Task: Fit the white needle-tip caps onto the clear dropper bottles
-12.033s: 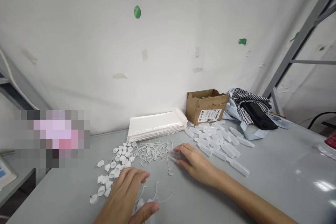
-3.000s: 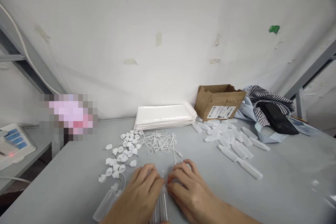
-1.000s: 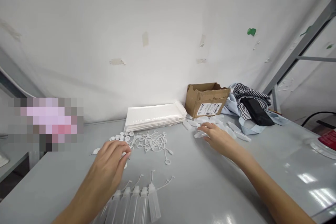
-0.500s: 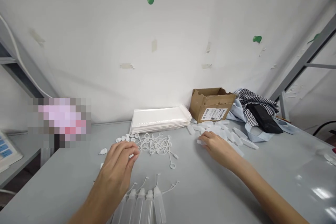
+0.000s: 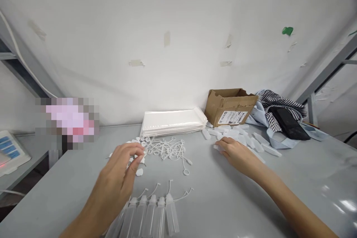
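My left hand (image 5: pixel 119 173) hovers over the scattered small white caps (image 5: pixel 138 172), thumb and fingers pinched together at the heap; what they pinch is too small to name. My right hand (image 5: pixel 235 153) reaches right to the pile of clear empty small bottles (image 5: pixel 252 142), fingers curled on one bottle at its near-left edge. A tangle of white ringed straps (image 5: pixel 169 148) lies between the hands. Several capped bottles (image 5: pixel 156 215) lie side by side in a row at the near edge, below my left hand.
A stack of white flat bags (image 5: pixel 173 122) lies against the wall. An open cardboard box (image 5: pixel 230 106) stands to its right, then striped cloth with a black phone (image 5: pixel 288 122). A scale (image 5: pixel 9 152) sits on a lower surface at far left.
My left hand has closed its fingers into a pinch over the caps. My right hand stays at the bottle pile, fingers curling on a bottle. The camera has shifted slightly.
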Demonstrator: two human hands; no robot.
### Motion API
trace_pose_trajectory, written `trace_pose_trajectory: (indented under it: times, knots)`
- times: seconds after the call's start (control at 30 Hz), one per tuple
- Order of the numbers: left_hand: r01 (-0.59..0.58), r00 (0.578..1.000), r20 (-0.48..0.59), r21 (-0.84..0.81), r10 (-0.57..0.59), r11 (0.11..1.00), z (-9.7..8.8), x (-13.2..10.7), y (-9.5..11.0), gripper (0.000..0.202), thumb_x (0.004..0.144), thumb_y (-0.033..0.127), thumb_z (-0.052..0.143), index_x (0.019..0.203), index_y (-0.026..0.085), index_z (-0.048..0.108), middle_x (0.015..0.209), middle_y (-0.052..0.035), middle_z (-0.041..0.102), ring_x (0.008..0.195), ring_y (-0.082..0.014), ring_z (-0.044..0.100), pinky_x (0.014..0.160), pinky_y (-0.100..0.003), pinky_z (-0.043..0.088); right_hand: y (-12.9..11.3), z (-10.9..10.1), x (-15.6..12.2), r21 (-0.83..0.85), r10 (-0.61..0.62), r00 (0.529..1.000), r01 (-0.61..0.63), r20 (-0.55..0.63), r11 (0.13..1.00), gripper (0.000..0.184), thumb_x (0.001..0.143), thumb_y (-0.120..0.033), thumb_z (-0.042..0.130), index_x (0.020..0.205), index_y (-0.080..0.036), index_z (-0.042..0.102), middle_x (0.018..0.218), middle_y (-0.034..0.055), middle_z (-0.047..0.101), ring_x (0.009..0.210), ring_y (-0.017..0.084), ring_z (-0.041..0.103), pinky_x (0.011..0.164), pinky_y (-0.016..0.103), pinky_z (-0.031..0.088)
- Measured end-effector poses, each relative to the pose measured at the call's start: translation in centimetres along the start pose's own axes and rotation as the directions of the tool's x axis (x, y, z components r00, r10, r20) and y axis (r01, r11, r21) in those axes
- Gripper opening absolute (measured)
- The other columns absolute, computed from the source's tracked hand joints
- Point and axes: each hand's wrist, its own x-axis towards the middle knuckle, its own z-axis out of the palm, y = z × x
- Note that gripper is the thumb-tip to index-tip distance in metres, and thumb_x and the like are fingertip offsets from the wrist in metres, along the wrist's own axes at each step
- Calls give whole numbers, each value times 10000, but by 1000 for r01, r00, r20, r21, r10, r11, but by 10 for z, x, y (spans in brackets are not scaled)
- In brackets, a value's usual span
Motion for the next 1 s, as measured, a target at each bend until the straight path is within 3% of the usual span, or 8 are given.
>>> trace_pose_trajectory:
  times: [0.1, 0.17, 0.23, 0.37, 0.57, 0.67, 0.83, 1.0]
  knots:
    - [138, 974, -179, 4, -135, 990, -8, 0, 6, 145, 939, 359, 408, 911, 261, 511, 1057, -33, 609, 926, -208, 613, 560, -258, 471, 0, 1, 0, 6, -4, 1000, 4, -15, 1000, 328, 834, -13, 444, 1010, -158, 681, 992, 117, 670, 889, 262, 654, 689, 329, 488]
    - [150, 946, -293, 5, -142, 989, -9, 1, 9, 147, 929, 363, 414, 907, 252, 509, 1058, -45, 601, 959, -223, 606, 544, -259, 466, 0, 2, 1, 14, -11, 999, 12, -36, 1000, 310, 829, -21, 459, 1000, -155, 680, 973, 119, 674, 881, 271, 657, 687, 342, 499]
    - [124, 942, -316, 6, -116, 992, -7, 0, 12, 159, 923, 367, 414, 908, 243, 513, 1051, -55, 596, 983, -232, 599, 550, -260, 472, -1, 2, 1, 27, -23, 997, 25, -70, 999, 294, 835, -44, 471, 1022, -155, 668, 994, 126, 672, 904, 284, 653, 715, 367, 509]
    - [184, 970, -143, -89, -196, 979, -1, -3, 16, 194, 923, 403, 417, 879, 248, 525, 1067, -40, 616, 974, -216, 617, 583, -249, 493, -9, 3, -3, 75, -68, 985, 80, -157, 994, 310, 893, -118, 448, 1167, -165, 584, 1129, 133, 637, 992, 265, 630, 799, 383, 519]
    - [488, 859, 85, -437, -505, 756, -1, 0, 19, 333, 846, 565, 514, 873, 238, 573, 977, -50, 675, 1052, -259, 617, 821, -345, 514, -38, 8, -16, 281, -228, 855, 387, -466, 878, 250, 933, -170, 425, 1152, -193, 542, 1073, 126, 641, 959, 240, 636, 802, 393, 537]
    - [534, 831, 181, -521, -526, 666, -1, 4, 17, 361, 831, 574, 541, 863, 218, 596, 903, -56, 684, 926, -238, 639, 790, -345, 515, -53, 12, -23, 322, -296, 824, 482, -483, 815, 257, 930, -135, 426, 1164, -189, 519, 1063, 120, 633, 943, 229, 628, 783, 385, 542]
    - [559, 802, 196, -578, -564, 595, 2, 7, 18, 317, 803, 529, 604, 852, 216, 619, 764, -9, 673, 773, -184, 625, 701, -272, 492, -70, 13, -31, 330, -390, 824, 533, -410, 779, 289, 873, -38, 457, 1126, -153, 537, 1033, 116, 638, 910, 243, 609, 763, 420, 536]
    - [536, 842, 320, -578, -434, 615, 9, 3, 30, 241, 830, 450, 580, 841, 215, 633, 696, 9, 638, 722, -172, 592, 703, -271, 460, -85, 14, -31, 358, -401, 810, 559, -428, 748, 320, 832, 6, 480, 1104, -147, 546, 989, 102, 651, 891, 247, 580, 764, 431, 506]
